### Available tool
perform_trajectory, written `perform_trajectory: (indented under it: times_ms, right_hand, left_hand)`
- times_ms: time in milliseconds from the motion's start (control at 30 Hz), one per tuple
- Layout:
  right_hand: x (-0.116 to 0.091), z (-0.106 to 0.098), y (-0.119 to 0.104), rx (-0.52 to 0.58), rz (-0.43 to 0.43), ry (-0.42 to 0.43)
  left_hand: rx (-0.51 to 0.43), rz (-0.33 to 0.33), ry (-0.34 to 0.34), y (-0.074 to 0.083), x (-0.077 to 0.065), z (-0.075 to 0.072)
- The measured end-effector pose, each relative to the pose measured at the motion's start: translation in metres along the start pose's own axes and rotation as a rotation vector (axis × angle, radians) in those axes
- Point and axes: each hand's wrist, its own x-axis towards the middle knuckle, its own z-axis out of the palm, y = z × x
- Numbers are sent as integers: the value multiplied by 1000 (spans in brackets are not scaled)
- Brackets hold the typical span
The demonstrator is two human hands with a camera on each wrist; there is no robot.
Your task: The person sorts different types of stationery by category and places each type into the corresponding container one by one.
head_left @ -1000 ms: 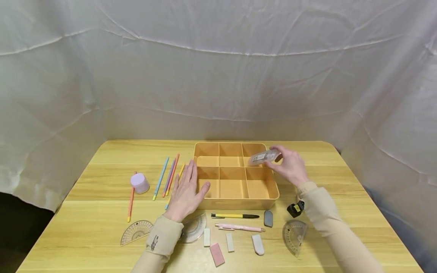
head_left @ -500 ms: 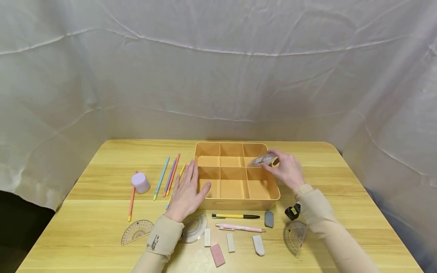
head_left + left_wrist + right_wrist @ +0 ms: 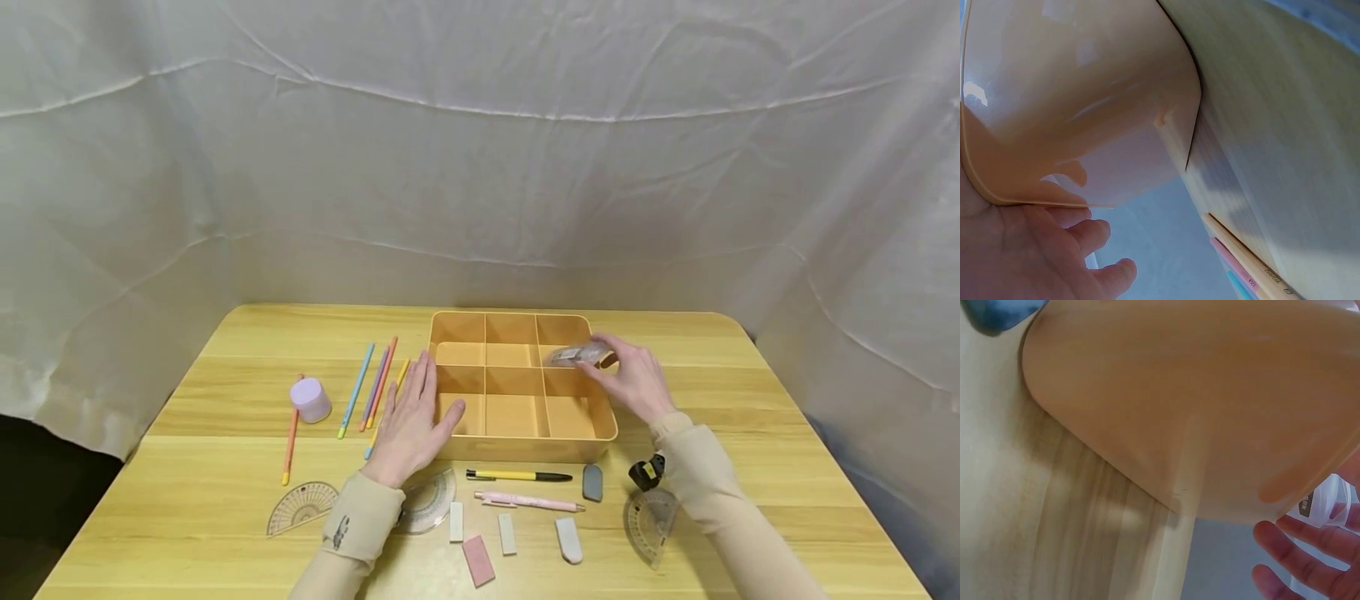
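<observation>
My left hand (image 3: 411, 421) lies with straight fingers along the left rim of a peach, six-compartment organizer box (image 3: 525, 450); its thumb spreads over the front left compartment. In the left wrist view, the fingers (image 3: 1094, 232) show beside the rim. My right hand (image 3: 633, 379) pinches a clear plastic piece with a printed label (image 3: 576, 355) over the back right compartment. In the right wrist view that clear piece (image 3: 1319, 503) appears past the box rim, partly hidden by the fingers. The inner compartments visible from the head hold nothing.
Several coloured pencils (image 3: 356, 390) and a lilac round container (image 3: 311, 400) lie left. In front are a yellow pen (image 3: 517, 476), pink pen (image 3: 528, 502), several erasers (image 3: 478, 561) and protractors (image 3: 302, 507). A black tape measure (image 3: 647, 473) sits right, near another protractor (image 3: 649, 523).
The right hand has lowered the clear piece slightly into the back right of the box. The black tape measure shifted a little beneath the right wrist. The left hand stays on the rim.
</observation>
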Motion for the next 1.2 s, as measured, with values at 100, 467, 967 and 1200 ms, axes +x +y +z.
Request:
perform_trajectory:
  times_ms: [100, 467, 967, 1200]
  right_hand:
    - [-1, 0, 0, 11, 10, -16]
    - [-18, 0, -4, 70, 93, -56]
    - [-50, 18, -20, 99, 135, 130]
    - [-50, 26, -21, 96, 134, 211]
  left_hand:
    - [4, -3, 1, -1, 0, 0]
    - [11, -11, -7, 0, -1, 1]
    - [7, 0, 6, -4, -2, 0]
    - [-49, -4, -17, -8, -2, -2]
